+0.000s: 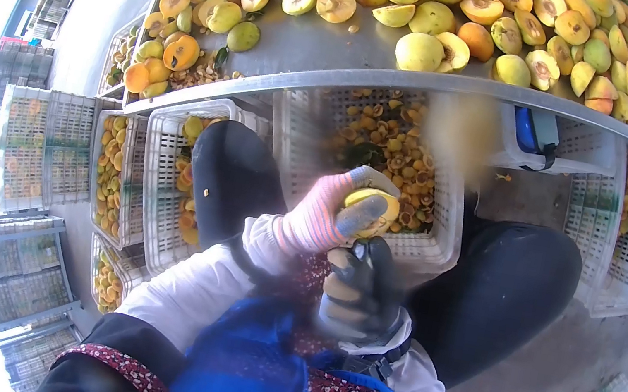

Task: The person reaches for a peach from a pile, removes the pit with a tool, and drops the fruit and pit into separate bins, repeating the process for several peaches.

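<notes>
My left hand [328, 211], in a striped glove with grey fingertips, is wrapped round a yellow fruit [375, 211] above a white crate. Just below it, my right hand [360, 292], gloved in black and tan, is closed round a dark tool [375, 259] whose upper end meets the underside of the fruit. Most of the tool is hidden by the fingers. Beneath both hands, the white crate [439, 247] holds many small orange-brown fruit pieces [401, 153]. A blurred pale object [463, 134] hangs above the crate; I cannot make out what it is.
Halved and whole fruits [439, 12] cover much of the metal table [315, 45] ahead. White crates of fruit [158, 177] stand at the left, others [606, 231] at the right. A blue-and-black object [529, 131] lies under the table edge. Stacked crates [46, 140] stand farther left.
</notes>
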`<action>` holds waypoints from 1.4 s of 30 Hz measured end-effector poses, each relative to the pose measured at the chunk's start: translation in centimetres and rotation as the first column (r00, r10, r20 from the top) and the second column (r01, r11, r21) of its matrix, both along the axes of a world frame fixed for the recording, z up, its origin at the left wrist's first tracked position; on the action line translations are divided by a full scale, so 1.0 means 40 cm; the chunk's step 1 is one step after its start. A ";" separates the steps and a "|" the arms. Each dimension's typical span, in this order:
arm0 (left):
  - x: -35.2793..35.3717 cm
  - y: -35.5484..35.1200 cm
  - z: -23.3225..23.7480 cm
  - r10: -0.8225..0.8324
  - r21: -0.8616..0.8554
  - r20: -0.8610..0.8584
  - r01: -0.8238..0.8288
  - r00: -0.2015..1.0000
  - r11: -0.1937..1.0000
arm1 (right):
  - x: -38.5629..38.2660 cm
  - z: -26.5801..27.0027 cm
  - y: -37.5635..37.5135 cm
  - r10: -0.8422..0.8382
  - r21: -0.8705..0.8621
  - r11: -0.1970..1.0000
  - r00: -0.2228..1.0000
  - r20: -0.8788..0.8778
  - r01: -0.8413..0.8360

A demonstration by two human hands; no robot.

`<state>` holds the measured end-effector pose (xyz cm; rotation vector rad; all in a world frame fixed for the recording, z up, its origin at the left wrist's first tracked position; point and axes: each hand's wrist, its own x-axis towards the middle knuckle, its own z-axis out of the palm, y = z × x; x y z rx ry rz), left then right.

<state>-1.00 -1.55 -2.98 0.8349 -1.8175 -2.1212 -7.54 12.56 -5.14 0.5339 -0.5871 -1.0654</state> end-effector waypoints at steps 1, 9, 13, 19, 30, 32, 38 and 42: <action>-0.003 0.002 -0.004 0.015 0.138 -0.003 -0.014 1.000 0.990 | 0.005 -0.015 -0.003 -0.030 -0.044 0.999 0.999 0.034 0.031; 0.004 0.069 -0.028 0.444 0.672 0.222 -0.466 0.868 0.575 | -0.016 0.015 -0.023 -0.160 -0.121 0.982 0.979 -0.128 0.144; 0.099 0.000 0.042 0.581 0.116 0.182 -0.604 0.793 0.788 | -0.003 -0.039 -0.010 -0.124 0.005 0.992 0.971 -0.205 0.128; 0.371 -0.207 0.139 0.755 -0.898 0.067 -0.291 0.652 0.330 | 0.006 -0.013 -0.028 0.313 0.497 0.866 0.718 -0.621 0.052; -0.301 -0.191 0.186 0.174 -0.907 -0.071 -0.137 0.982 0.398 | 0.011 -0.033 -0.034 0.320 0.427 0.854 0.347 -0.882 0.297; -0.470 -0.203 0.172 0.029 -0.926 -0.077 -0.082 0.997 0.369 | 0.025 0.019 -0.033 0.252 0.313 0.826 0.189 -0.949 0.469; -0.698 -0.248 0.136 -0.022 -0.820 0.570 0.568 0.821 -0.064 | 0.000 -0.003 -0.044 0.308 0.375 0.866 0.239 -0.921 0.331; -0.628 -0.285 0.147 -0.034 -0.707 0.704 0.696 0.709 -0.127 | -0.005 -0.006 -0.038 0.220 0.387 0.864 0.450 -0.866 0.321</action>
